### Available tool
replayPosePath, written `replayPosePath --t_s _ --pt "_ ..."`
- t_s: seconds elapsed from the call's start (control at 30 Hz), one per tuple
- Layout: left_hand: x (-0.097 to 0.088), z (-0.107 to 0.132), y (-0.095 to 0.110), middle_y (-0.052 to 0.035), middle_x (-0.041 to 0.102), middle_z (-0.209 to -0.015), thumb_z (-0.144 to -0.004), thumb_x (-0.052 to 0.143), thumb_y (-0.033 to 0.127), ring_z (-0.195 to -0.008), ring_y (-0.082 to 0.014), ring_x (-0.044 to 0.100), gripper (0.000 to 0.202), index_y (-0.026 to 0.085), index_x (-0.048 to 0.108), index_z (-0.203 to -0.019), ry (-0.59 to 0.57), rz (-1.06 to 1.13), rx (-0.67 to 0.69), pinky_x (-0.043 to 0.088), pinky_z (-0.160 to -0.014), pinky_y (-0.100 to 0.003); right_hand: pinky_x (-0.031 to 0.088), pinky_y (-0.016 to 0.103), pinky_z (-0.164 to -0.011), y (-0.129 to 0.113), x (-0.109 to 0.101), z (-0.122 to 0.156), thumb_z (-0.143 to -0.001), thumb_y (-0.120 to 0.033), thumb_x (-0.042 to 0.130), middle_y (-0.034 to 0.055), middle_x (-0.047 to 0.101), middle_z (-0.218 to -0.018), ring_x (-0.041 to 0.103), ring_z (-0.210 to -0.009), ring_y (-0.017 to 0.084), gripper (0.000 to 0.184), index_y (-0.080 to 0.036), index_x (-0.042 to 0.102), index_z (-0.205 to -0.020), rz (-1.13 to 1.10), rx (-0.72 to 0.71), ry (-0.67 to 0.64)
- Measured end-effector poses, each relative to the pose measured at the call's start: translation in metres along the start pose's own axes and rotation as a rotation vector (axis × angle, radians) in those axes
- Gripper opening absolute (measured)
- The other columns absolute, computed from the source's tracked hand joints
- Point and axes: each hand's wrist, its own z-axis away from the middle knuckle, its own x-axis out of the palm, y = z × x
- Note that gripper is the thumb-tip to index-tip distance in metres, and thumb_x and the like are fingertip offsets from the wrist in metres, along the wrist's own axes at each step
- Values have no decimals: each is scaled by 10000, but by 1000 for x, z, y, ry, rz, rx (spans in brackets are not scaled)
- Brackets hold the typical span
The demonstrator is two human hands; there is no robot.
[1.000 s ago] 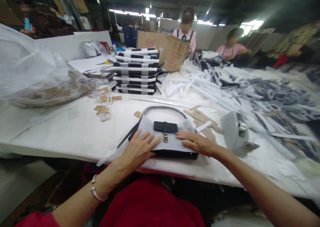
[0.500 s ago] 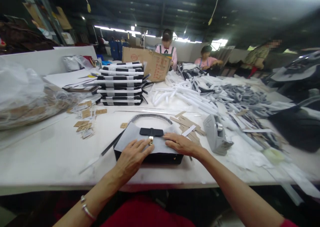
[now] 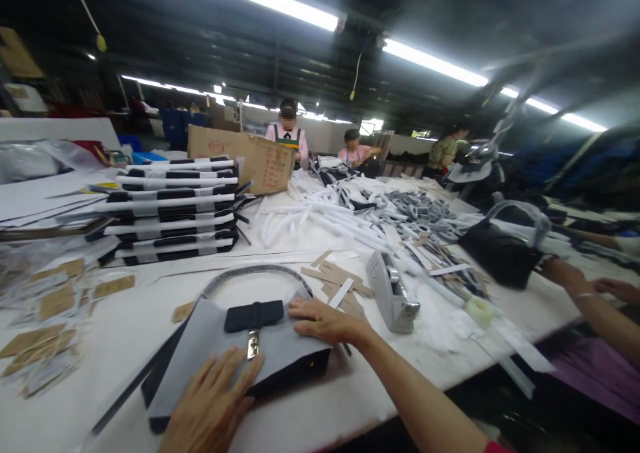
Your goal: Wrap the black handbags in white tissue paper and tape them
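A black handbag [image 3: 293, 375] lies on the table in front of me, with a pale grey sheet [image 3: 200, 353] over its front. Through the sheet's gap show a dark flap strap [image 3: 254, 315] and a gold clasp [image 3: 253, 345]. The wrapped handle [image 3: 260, 271] arches away at the far side. Flat on the sheet's near left part rests my left hand [image 3: 213, 400], fingers spread beside the clasp. My right hand [image 3: 325, 321] lies on the bag's right upper part with its fingers stretched out. Neither hand is closed around anything.
A grey tape dispenser [image 3: 393, 293] stands right of the bag, near cardboard strips [image 3: 335, 283]. Stacked black-and-white wrapped pieces [image 3: 173, 206] and a carton [image 3: 240, 156] are behind. Tagged packets [image 3: 55, 303] lie left. At right, a co-worker's hand [image 3: 563, 273] touches another black bag [image 3: 500, 250].
The view has swung to the right and come closer, so the bag appears larger and further left. A co-worker's arms now show at right. Both my hands stay on the bag.
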Motion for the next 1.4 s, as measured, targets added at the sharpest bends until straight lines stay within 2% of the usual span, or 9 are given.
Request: replayPosePath --t_s 0.07,0.17,0.33,0.43,0.6,0.8,1.07,1.17,1.4 --pt "3 1 -1 -13 666 -1260 -908 503 294 -1114 -237 628 484 335 499 -1391 5 -9 14 447 -990 -380 121 462 -1219 3 1 1 -892 -514 614 33 464 -1504 331 -1444 236 519 -286 579 -1357 -142 -8 18" --pt "8 5 -2 1 654 -1284 -895 511 317 -1132 -246 620 551 370 436 -1438 -6 4 33 455 -981 -390 315 448 -1151 8 7 2 -855 -564 634 28 616 -1365 521 -1306 259 520 -279 639 -1291 -456 22 120" --pt "12 10 -1 -2 624 -1336 -894 517 313 -1178 -255 602 581 383 400 -1458 -67 6 26 458 -989 -430 451 458 -1038 5 24 8 -837 -548 637 70 743 -1122 649 -1121 286 464 -191 736 -1115 -707 137 609" --pt "11 8 0 -12 624 -1335 -905 499 289 -1180 -256 604 562 386 412 -1452 -75 18 12 452 -997 -437 449 454 -1053 -17 34 28 -900 -498 564 85 730 -1155 643 -1141 275 406 -200 727 -1123 -535 120 817" --pt "-1 1 8 -48 642 -1303 -905 546 311 -1181 -285 601 524 362 467 -1420 -136 62 -41 430 -1019 -461 177 493 -1221 -64 64 55 -946 -441 555 76 583 -1401 472 -1352 251 472 -237 547 -1372 172 -212 551" --pt "-16 -8 22 -55 616 -1340 -879 637 294 -1245 -290 559 543 365 491 -1398 -274 96 -154 413 -1060 -488 259 554 -1181 -34 104 37 -831 -400 734 185 498 -1458 440 -1368 331 721 -136 449 -1438 560 -125 353" --pt "-18 -7 29 -49 619 -1339 -886 636 290 -1252 -272 554 526 302 492 -1392 -231 115 -218 411 -1074 -476 347 577 -1108 -26 94 34 -790 -308 771 165 519 -1446 486 -1318 362 699 -201 482 -1418 630 -60 338" --pt "-12 -2 26 -79 621 -1334 -908 589 294 -1223 -273 572 508 249 481 -1403 -127 63 -157 414 -1054 -456 324 568 -1124 -25 94 35 -801 -359 750 147 500 -1468 464 -1338 354 714 -228 456 -1438 602 -49 323" --pt "6 9 17 -33 607 -1365 -906 546 283 -1211 -263 585 489 309 506 -1392 12 -17 -69 375 -1071 -427 264 567 -1167 -28 87 34 -830 -534 676 128 425 -1528 389 -1394 350 767 -252 395 -1484 501 1 220"
